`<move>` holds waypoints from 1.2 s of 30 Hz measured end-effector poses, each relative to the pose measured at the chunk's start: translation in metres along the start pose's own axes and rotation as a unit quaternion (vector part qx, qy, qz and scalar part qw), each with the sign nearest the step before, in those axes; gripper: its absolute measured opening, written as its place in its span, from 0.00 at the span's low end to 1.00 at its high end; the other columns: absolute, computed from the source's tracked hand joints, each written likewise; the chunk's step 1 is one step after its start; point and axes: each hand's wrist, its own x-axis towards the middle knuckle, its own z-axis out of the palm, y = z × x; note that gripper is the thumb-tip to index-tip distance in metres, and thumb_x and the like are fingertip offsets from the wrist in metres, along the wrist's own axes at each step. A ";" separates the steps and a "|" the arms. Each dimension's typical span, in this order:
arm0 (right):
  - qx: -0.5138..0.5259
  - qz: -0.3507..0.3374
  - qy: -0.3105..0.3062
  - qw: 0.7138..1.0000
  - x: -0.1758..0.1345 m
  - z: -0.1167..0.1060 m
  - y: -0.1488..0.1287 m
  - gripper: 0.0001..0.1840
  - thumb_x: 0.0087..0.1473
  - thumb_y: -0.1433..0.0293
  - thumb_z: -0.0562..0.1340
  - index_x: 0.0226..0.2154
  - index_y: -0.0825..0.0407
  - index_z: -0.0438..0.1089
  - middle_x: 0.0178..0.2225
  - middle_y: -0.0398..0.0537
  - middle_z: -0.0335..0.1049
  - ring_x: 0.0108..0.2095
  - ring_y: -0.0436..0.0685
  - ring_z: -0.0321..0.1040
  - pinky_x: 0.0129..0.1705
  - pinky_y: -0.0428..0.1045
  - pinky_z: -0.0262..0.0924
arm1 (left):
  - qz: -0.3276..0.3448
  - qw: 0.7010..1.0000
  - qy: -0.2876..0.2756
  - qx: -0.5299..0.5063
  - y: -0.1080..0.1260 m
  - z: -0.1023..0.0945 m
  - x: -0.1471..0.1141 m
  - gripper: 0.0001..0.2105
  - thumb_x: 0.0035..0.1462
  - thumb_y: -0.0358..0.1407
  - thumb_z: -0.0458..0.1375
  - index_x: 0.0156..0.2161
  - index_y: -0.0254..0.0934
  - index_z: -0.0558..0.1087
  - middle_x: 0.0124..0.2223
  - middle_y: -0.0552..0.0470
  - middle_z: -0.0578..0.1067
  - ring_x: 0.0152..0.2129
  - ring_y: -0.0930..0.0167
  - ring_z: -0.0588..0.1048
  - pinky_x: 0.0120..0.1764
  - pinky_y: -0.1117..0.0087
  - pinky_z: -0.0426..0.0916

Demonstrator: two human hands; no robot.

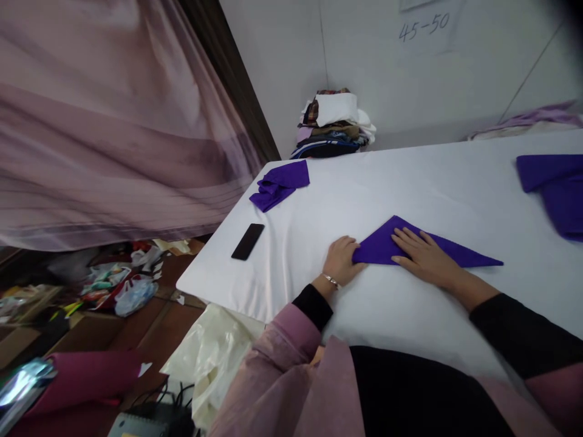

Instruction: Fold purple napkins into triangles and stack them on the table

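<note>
The cloth (378, 247) lies on the bench (328, 206) before the person, folded into a flat, wide triangle, its long edge toward the body. The right hand (419, 255) rests spread and flat on its middle, which seems meant to keep the layers smooth and stop them sliding. The left hand (342, 261) is at the left corner, fingers curved and thumb by the lower edge, probably to steady that end; whether it pinches or only presses, I cannot tell.

A crumpled cloth (285, 181) near the far left corner and a third cloth (562, 194) at the right edge leave the working spot free. The phone (247, 241) lies to the left, apart from both hands.

Handwriting on the wall (387, 67) reads "45-50"; I can read no brand.
</note>
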 end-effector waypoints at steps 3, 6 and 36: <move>0.008 -0.014 -0.007 1.000 0.001 -0.001 0.010 0.37 0.57 0.48 0.44 0.64 0.47 0.43 0.65 0.47 0.42 0.64 0.61 0.36 0.63 0.62 0.35 | -0.059 0.997 0.039 -0.025 -0.016 -0.010 -0.015 0.13 0.46 0.37 0.64 0.39 0.40 0.70 0.47 0.48 0.73 0.50 0.66 0.67 0.54 0.60 0.61; 0.016 -0.024 -0.004 1.000 0.001 0.000 0.019 0.37 0.57 0.48 0.44 0.65 0.45 0.41 0.65 0.45 0.41 0.64 0.62 0.36 0.63 0.62 0.34 | -0.074 0.996 0.042 -0.039 -0.019 -0.012 -0.020 0.09 0.46 0.33 0.63 0.35 0.40 0.71 0.48 0.49 0.72 0.50 0.66 0.67 0.53 0.60 0.61; 0.006 -0.020 0.004 1.000 0.000 0.001 0.023 0.34 0.58 0.49 0.44 0.63 0.41 0.46 0.65 0.41 0.41 0.64 0.61 0.36 0.63 0.63 0.35 | -0.111 0.994 -0.010 0.001 -0.007 -0.008 -0.012 0.06 0.59 0.34 0.51 0.33 0.40 0.71 0.53 0.52 0.70 0.58 0.68 0.58 0.59 0.59 0.53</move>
